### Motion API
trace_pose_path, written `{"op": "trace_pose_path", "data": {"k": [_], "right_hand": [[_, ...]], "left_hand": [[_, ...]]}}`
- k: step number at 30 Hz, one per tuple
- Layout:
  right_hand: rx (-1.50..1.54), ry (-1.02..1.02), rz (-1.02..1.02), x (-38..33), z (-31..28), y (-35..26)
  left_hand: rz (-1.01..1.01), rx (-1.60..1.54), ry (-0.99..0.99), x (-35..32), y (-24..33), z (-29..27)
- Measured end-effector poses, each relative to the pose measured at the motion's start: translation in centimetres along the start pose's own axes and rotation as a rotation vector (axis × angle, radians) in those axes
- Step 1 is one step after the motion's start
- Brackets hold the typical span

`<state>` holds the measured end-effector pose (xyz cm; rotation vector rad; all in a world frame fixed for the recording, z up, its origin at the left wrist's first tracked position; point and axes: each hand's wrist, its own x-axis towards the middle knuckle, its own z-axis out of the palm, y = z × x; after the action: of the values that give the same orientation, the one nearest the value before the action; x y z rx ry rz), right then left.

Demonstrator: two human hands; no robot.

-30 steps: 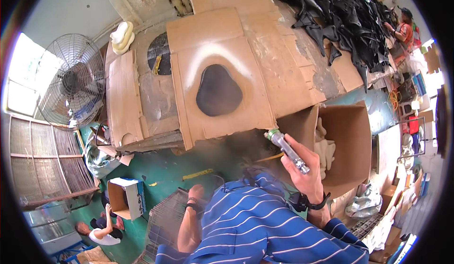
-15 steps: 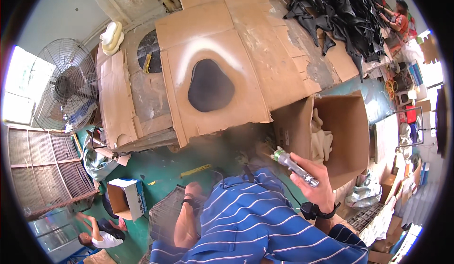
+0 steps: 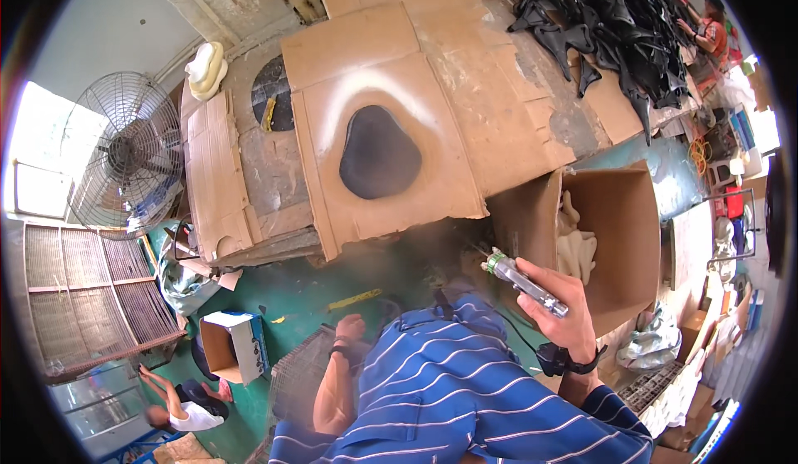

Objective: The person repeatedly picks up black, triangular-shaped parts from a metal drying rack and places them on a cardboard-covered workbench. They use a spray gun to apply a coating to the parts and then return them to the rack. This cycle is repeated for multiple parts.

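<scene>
My right hand [image 3: 565, 314] is wrapped tight round a spray can [image 3: 528, 283], nozzle end w/ green tip pointing up-left, toward the counter [image 3: 249, 173]. Can sits in the air just in front of an open box [image 3: 615, 231], below the counter's near edge. My left hand [image 3: 349, 328] hangs low by my side, fingers curled into a loose fist, holding nothing I can see; it's next to a wire cage [image 3: 299, 372] on the green floor [image 3: 291, 293].

On the counter: a big cardboard sheet [image 3: 391, 123] w/ a dark rounded piece [image 3: 378, 152] lying flat in the middle, pale spray halo round it. Haze hangs just below the sheet's near edge. Black pile of parts [image 3: 607, 15] at far right of the counter, well apart from the piece. White stuff inside the box [image 3: 578, 244], can't tell what.

Fan [image 3: 125, 152] stands left of the counter. Small white-blue box [image 3: 237, 343] on the floor, another person [image 3: 179, 406] crouched near it.
</scene>
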<state>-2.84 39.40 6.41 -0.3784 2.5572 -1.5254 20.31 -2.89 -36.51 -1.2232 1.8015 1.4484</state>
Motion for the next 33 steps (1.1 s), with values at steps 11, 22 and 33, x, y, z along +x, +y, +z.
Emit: {"op": "trace_pose_path", "data": {"k": [11, 22, 33], "right_hand": [[0.019, -0.029, 0.110, -0.6, -1.8, 0.0], [0.035, 0.023, 0.122, 0.1, -2.3, 1.1], [0.029, 0.040, 0.185, 1.9, -3.6, 2.9]], "left_hand": [[0.597, 0.204, 0.200, 3.8, 13.8, 0.1], [0.763, 0.180, 0.775, 10.3, 34.3, 3.9], [0.566, 0.509, 0.820, 8.6, 38.3, 6.5]]}}
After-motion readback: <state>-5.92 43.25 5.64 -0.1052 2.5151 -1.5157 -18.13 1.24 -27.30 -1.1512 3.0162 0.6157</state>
